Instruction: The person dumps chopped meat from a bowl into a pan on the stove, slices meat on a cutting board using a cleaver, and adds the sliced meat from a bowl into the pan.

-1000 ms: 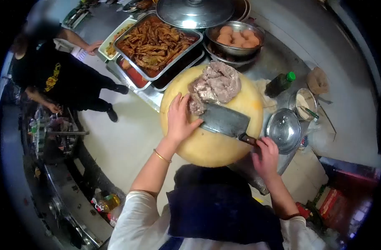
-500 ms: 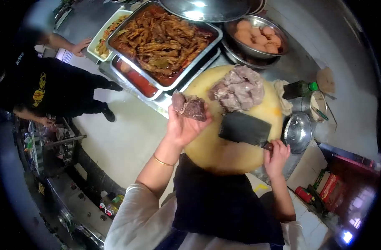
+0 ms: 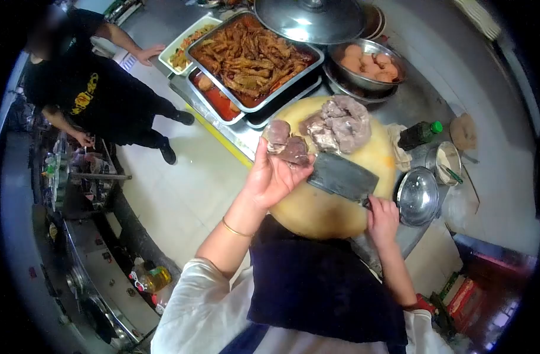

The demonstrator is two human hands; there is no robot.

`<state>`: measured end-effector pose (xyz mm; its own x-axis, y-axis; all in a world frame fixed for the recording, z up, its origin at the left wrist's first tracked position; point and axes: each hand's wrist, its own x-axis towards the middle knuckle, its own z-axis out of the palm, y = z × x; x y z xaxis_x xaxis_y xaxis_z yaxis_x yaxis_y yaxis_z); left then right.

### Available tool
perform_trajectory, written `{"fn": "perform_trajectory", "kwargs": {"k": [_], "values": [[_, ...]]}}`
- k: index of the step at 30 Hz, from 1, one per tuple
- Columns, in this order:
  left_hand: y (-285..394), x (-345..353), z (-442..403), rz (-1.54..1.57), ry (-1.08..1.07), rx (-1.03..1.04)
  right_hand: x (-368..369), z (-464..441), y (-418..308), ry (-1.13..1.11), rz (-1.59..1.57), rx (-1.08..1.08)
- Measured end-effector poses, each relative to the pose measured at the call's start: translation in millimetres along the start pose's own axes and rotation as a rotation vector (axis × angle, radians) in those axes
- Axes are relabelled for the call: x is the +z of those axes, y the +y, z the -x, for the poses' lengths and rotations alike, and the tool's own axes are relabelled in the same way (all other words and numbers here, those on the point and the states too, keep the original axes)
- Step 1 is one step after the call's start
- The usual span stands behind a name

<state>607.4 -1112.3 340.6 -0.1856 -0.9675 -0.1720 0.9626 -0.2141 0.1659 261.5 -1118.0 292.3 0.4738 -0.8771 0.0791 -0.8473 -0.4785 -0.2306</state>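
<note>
My left hand [image 3: 276, 178] is closed around a dark piece of cooked meat [image 3: 289, 143], lifted over the left side of a round yellow cutting board [image 3: 317, 215]. In my right hand [image 3: 382, 219], at the board's right edge, is the handle of a cleaver [image 3: 344, 177], mostly hidden by the fingers. Its broad dark blade is tilted above the board and points left, close to my left fingertips. A larger heap of pale grey-brown cooked meat [image 3: 339, 124] lies at the back of the board.
Behind the board stand a tray of braised chicken feet [image 3: 252, 56], a bowl of eggs [image 3: 369, 64] and a steel lid [image 3: 309, 17]. To the right are a green-capped bottle [image 3: 420, 134], a metal bowl [image 3: 418, 196] and a pot [image 3: 444, 163]. At left, a person [image 3: 95, 88] rests a hand on the counter.
The camera view has shifted, so the scene sits further right. The cleaver blade has tilted, showing narrower. My left hand still holds the meat, now turned slightly.
</note>
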Motion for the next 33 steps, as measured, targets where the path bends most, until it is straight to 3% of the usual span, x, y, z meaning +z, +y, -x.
{"fn": "perform_trajectory", "kwargs": {"k": [3,4,7,8,12,15,16,19,20,24,30,33], "values": [[-22,13,5,-0.106,0.114,0.032,-13,5,11,-0.172,-0.050,-0.099],[-28,17,8,-0.166,0.114,0.050,-16,12,13,-0.109,-0.080,-0.175],[-55,31,17,-0.667,0.335,0.289,-38,36,22,-0.192,-0.198,-0.039],[-63,23,17,-0.830,0.334,0.351,-43,46,30,-0.079,-0.334,-0.072],[-98,-25,18,-1.629,0.344,0.591,-81,72,49,-0.340,-0.778,0.312],[-116,-34,23,-2.158,0.239,0.353,-79,88,52,-0.299,-0.983,0.264],[-122,-43,20,-2.140,0.127,0.513,-79,91,51,-0.335,-0.940,0.276],[-131,-58,25,-2.368,0.207,0.692,-77,96,43,-0.343,-0.817,0.228],[-133,-59,29,-2.404,0.268,0.702,-77,98,37,-0.292,-0.771,0.156],[-129,-67,36,-2.010,0.207,0.680,-84,93,11,-0.239,-0.602,0.020],[-124,-75,34,-2.119,0.134,0.838,-89,78,-20,-0.220,-0.506,-0.009],[-128,-79,30,-2.026,0.213,0.817,-84,70,-26,-0.238,-0.449,-0.032]]}}
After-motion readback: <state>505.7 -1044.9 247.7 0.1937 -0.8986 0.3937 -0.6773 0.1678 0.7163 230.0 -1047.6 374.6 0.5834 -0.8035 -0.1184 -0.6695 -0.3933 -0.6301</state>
